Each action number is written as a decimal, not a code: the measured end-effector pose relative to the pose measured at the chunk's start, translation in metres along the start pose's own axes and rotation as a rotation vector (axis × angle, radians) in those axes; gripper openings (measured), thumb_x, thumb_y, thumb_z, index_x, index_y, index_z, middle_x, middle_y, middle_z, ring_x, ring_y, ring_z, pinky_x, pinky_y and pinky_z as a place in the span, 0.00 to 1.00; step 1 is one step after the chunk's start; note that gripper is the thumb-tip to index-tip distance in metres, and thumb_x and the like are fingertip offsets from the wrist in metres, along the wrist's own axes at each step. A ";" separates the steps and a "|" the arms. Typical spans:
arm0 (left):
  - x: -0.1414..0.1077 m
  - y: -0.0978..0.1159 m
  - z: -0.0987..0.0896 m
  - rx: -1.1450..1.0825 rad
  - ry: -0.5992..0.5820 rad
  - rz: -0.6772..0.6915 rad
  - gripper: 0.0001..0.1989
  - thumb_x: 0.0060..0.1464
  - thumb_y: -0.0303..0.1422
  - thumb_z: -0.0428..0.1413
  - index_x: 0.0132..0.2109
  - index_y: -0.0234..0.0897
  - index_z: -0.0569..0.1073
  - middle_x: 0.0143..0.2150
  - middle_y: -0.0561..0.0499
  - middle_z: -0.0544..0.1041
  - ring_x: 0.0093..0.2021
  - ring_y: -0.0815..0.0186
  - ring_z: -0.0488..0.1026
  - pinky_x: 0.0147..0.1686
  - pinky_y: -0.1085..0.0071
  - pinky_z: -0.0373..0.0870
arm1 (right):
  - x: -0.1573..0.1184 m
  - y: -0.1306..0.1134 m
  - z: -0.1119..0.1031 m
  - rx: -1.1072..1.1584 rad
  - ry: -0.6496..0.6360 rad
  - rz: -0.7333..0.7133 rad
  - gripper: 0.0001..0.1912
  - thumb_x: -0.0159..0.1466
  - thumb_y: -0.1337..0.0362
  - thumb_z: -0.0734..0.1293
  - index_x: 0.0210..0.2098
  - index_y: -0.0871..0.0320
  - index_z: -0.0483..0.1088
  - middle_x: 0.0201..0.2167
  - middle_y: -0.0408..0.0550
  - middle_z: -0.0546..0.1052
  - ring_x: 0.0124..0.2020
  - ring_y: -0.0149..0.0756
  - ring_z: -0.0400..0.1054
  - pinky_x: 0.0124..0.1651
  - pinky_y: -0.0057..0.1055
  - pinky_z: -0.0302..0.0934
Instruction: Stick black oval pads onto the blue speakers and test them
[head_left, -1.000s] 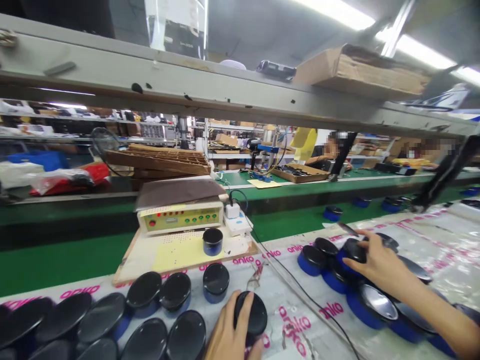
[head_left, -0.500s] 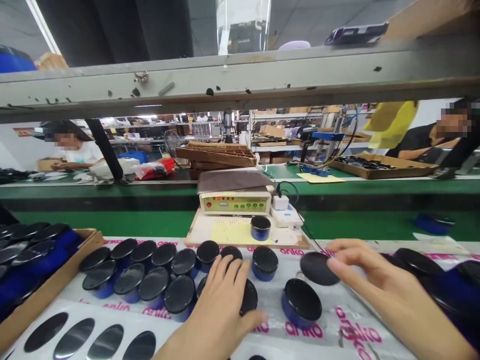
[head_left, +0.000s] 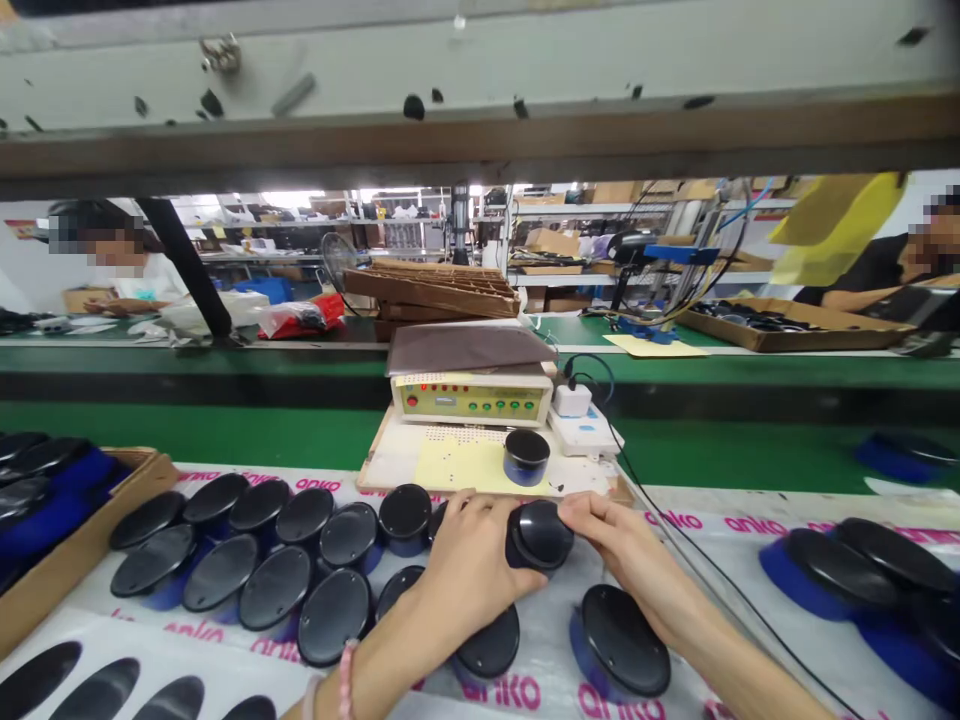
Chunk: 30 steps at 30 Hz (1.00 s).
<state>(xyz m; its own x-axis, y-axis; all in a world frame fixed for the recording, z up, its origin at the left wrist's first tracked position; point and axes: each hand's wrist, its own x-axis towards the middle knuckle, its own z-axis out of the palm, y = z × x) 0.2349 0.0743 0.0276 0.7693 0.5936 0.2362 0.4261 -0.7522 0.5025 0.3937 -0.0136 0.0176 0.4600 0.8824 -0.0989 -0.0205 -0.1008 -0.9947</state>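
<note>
Both hands meet on one black oval unit [head_left: 540, 535], which sits near the far edge of the pink-lettered plastic sheet [head_left: 510, 692], about midway along it. The left hand [head_left: 465, 570] and right hand [head_left: 615, 550] are closed against opposite sides of the unit, holding it between them. The unit's lower part is mostly hidden behind the left hand; only a dark blue edge shows.

Each unit consists of a smooth, glossy black cap with a rounded outline, seated on a blue body. A cluster of similar units [head_left: 270, 570] occupies the sheet to the left of the hands. A separate oval unit [head_left: 622, 640] lies just below the right forearm, toward the near edge of the sheet. More units [head_left: 840, 570] are grouped at the right edge.

A wooden tray [head_left: 90, 520] at the left edge carries further black-and-blue pieces. Beyond the sheet stands a wooden board [head_left: 390, 462] with yellow paper, bearing one upright unit [head_left: 526, 456]. Behind it sit a beige control box [head_left: 469, 398] with red and green indicator lights and a white power strip [head_left: 583, 432]. A black cable [head_left: 720, 580] runs across the sheet to the right of the right hand
</note>
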 end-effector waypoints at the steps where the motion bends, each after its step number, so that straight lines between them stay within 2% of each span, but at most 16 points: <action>1: 0.000 0.000 0.001 -0.003 -0.003 -0.009 0.31 0.37 0.36 0.68 0.51 0.39 0.71 0.49 0.48 0.77 0.52 0.55 0.70 0.55 0.57 0.60 | 0.000 0.000 0.001 -0.008 0.000 0.011 0.16 0.52 0.51 0.70 0.23 0.58 0.70 0.29 0.45 0.72 0.36 0.38 0.64 0.42 0.33 0.57; 10: 0.002 -0.001 0.004 0.013 -0.056 -0.064 0.31 0.36 0.37 0.69 0.49 0.34 0.72 0.47 0.44 0.77 0.51 0.52 0.69 0.55 0.55 0.59 | 0.003 -0.003 0.005 -0.083 -0.002 0.058 0.18 0.52 0.49 0.69 0.22 0.57 0.66 0.29 0.42 0.69 0.34 0.36 0.61 0.37 0.30 0.55; 20: 0.002 -0.005 0.008 0.055 -0.074 -0.050 0.28 0.37 0.38 0.68 0.46 0.33 0.72 0.42 0.45 0.78 0.46 0.54 0.71 0.54 0.56 0.59 | 0.004 -0.001 0.005 -0.225 -0.020 -0.028 0.18 0.54 0.48 0.67 0.21 0.56 0.64 0.28 0.44 0.67 0.31 0.36 0.62 0.35 0.29 0.57; 30: 0.001 -0.003 0.007 0.042 -0.078 -0.039 0.27 0.38 0.36 0.68 0.46 0.34 0.71 0.42 0.45 0.78 0.47 0.54 0.71 0.53 0.57 0.59 | 0.004 0.010 0.004 -0.393 -0.024 -0.180 0.14 0.61 0.52 0.63 0.25 0.55 0.63 0.28 0.43 0.67 0.32 0.36 0.62 0.35 0.31 0.57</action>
<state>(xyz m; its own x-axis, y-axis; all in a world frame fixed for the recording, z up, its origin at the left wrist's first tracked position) 0.2376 0.0755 0.0202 0.7856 0.6002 0.1506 0.4752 -0.7410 0.4745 0.3918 -0.0090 0.0070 0.4042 0.9120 0.0696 0.3996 -0.1077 -0.9103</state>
